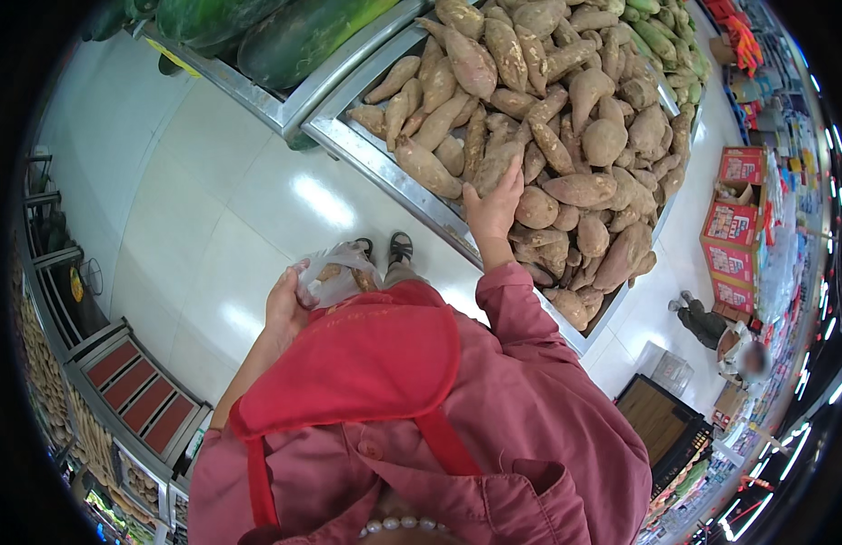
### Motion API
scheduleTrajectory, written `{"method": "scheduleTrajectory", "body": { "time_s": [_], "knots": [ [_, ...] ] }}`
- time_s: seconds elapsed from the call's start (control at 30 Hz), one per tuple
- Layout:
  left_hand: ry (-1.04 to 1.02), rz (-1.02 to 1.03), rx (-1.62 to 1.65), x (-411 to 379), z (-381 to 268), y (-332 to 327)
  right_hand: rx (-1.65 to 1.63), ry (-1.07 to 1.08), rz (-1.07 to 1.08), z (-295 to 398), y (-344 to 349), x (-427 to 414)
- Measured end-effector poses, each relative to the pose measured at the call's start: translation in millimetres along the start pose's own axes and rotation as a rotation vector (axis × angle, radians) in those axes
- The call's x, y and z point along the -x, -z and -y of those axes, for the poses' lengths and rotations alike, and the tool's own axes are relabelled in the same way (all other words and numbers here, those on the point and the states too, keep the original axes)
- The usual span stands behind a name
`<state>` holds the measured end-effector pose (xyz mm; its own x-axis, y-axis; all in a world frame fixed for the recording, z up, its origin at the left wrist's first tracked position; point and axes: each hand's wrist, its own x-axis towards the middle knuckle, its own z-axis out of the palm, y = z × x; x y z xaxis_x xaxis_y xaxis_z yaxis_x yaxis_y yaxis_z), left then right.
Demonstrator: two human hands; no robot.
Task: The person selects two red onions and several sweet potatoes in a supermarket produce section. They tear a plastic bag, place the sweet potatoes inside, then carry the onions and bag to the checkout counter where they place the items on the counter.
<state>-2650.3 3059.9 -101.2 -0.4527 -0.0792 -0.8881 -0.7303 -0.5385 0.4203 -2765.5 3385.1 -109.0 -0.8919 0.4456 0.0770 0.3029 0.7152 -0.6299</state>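
My left hand (284, 296) grips the edge of a clear plastic bag (342, 272) at my waist, with some brown tubers inside it. Reaching over the near edge of a metal-rimmed display bin, my right hand (496, 204) rests on a large sweet potato (497, 167), thumb and fingers spread along its near end. Around it lies a heap of brown sweet potatoes (581, 191) of many sizes. The bin's metal rim (407, 194) runs diagonally below my right forearm.
Winter melons (291, 41) fill the adjoining bin at the upper left. Green vegetables (659, 41) lie beyond the sweet potatoes. Red cartons (734, 231) are stacked at the right, near another person (707, 327). A black crate (659, 422) stands lower right; shelving (138, 395) stands lower left.
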Motion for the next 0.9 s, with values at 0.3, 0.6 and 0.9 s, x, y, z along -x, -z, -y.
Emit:
{"method": "scheduleTrajectory", "body": {
  "time_s": [0.3,0.6,0.9],
  "knots": [
    [-0.013,-0.01,0.004,0.2,-9.4,0.3,-1.032,-0.07,0.136,28.2,-1.0,-100.6],
    [0.009,-0.006,0.043,-6.6,-10.6,3.2,-0.075,0.0,0.373,-9.4,-7.3,-67.8],
    [0.013,0.011,0.007,-14.6,-16.4,2.5,0.538,0.162,0.407,-32.0,-45.1,-69.1]
  ]
}}
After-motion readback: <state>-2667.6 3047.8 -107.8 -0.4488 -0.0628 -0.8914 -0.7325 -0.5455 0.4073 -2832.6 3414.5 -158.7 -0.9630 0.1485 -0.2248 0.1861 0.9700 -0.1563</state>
